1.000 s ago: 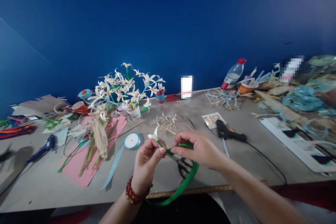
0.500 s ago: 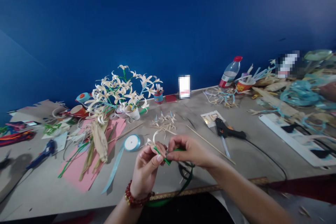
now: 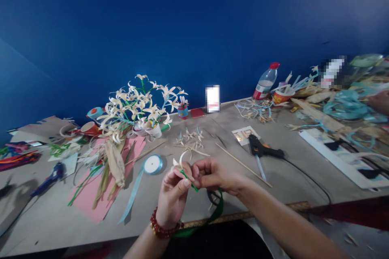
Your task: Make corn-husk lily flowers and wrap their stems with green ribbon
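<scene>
My left hand (image 3: 174,194), with a red bead bracelet at its wrist, pinches the stem of a small cream-white artificial flower (image 3: 181,158). Green wrapping covers the stem (image 3: 184,174), and the flower head points up and away from me. Close against it, my right hand (image 3: 211,175) has its fingers closed at the stem, on a green ribbon (image 3: 217,212) that trails below the hand toward my lap. The exact grip of the right fingertips is partly hidden. A dark ring-shaped roll (image 3: 213,197) lies on the table under the right hand.
A blue ribbon spool (image 3: 152,164) lies left of my hands. Finished white flowers (image 3: 142,105) stand in cups behind it. To the right are a thin stick (image 3: 243,165), a black glue gun (image 3: 264,151) with its cord, and a white power strip (image 3: 343,162). Pink paper (image 3: 88,202) lies left.
Both hands remain together at the flower stem. The flower stands slightly more upright, and the right fingers have shifted a little. The green ribbon hangs lower beside the right hand.
</scene>
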`<state>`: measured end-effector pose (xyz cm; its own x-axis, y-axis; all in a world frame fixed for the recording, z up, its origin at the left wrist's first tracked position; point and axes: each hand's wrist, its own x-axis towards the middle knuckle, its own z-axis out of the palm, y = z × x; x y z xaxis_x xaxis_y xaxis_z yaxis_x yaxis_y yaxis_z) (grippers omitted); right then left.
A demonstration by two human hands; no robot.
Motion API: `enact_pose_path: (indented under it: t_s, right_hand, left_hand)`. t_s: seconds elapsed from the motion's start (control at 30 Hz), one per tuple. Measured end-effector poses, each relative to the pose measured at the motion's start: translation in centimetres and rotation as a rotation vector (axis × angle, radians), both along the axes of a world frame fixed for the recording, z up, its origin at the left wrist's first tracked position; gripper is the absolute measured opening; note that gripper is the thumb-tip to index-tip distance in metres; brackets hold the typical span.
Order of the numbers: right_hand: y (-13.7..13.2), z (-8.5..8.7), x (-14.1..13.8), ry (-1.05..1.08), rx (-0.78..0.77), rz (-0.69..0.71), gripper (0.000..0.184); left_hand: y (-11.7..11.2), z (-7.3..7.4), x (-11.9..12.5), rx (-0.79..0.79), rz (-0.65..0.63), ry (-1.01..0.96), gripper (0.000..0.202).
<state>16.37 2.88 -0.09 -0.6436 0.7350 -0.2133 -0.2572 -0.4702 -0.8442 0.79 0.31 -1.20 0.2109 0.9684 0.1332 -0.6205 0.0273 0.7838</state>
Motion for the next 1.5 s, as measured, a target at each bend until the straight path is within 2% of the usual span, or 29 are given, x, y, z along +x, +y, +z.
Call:
enact_pose_path:
  t_s: [0.17,0.33,0.63,0.9,1.3,1.5]
  right_hand:
    - [0.1,0.0,0.3,0.000,-0.004,-0.003,0.035]
    - [0.4,-0.1,0.5,-0.015,-0.005,-0.003,0.040]
    - [-0.1,-1.1,0.5,0.068,-0.050,-0.020,0.038]
    - [-0.8,-1.6,0.1,0.138,-0.135,-0.009,0.037]
    - [-1.5,-2.7,-0.2,0.297,-0.162,0.012,0.035]
    - [-1.8,-2.5,-0.2,0.336,-0.158,0.020,0.037]
  left_hand:
    - [-0.2,0.0,0.5,-0.023,0.009,-0.050,0.014]
    - [-0.4,-0.2,1.0,-0.039,0.060,-0.079,0.012]
    - [-0.6,0.2,2.4,-0.073,0.095,-0.177,0.011]
    - [-0.8,0.0,2.5,-0.099,0.160,-0.131,0.012]
    - [-0.2,-0.7,2.6,0.030,0.294,0.028,0.013]
    - [-0.1,-0.6,2.6,0.086,0.338,0.114,0.012]
